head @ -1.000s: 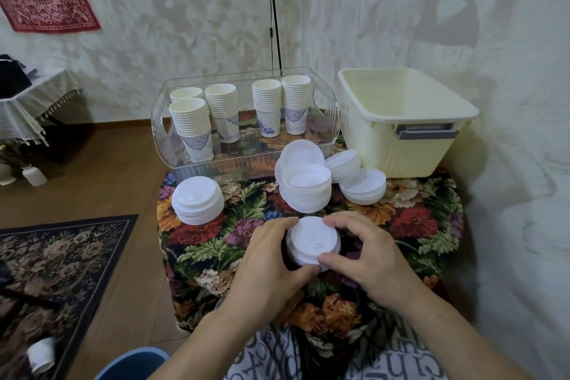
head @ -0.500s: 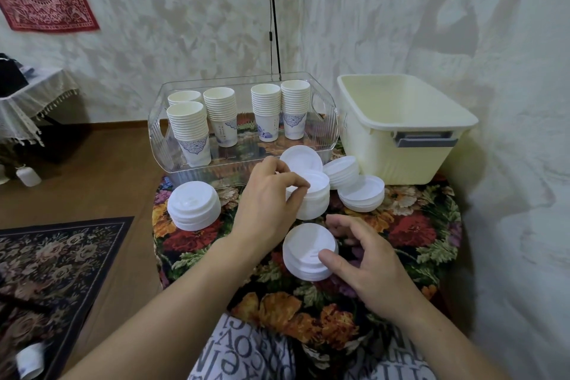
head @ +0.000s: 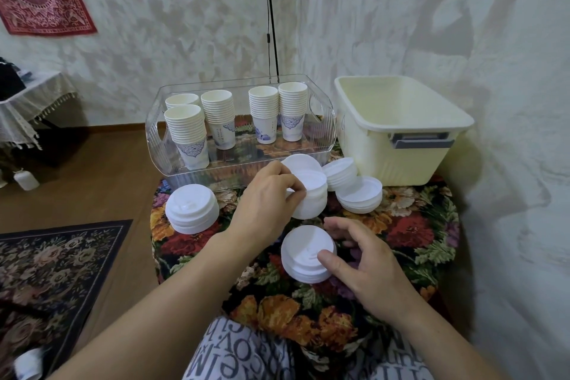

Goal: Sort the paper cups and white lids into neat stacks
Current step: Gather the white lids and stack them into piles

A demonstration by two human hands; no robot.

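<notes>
White plastic lid stack (head: 309, 194) mid-worktop, pinched at rim by left hand (head: 265, 197); nearer lid stack (head: 307, 253) just below it, right hand (head: 364, 268) fingers loosely open, thumb touching.

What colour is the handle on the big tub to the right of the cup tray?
Grey, set in the cream tub's near side; the handle shows in the head view.
</notes>
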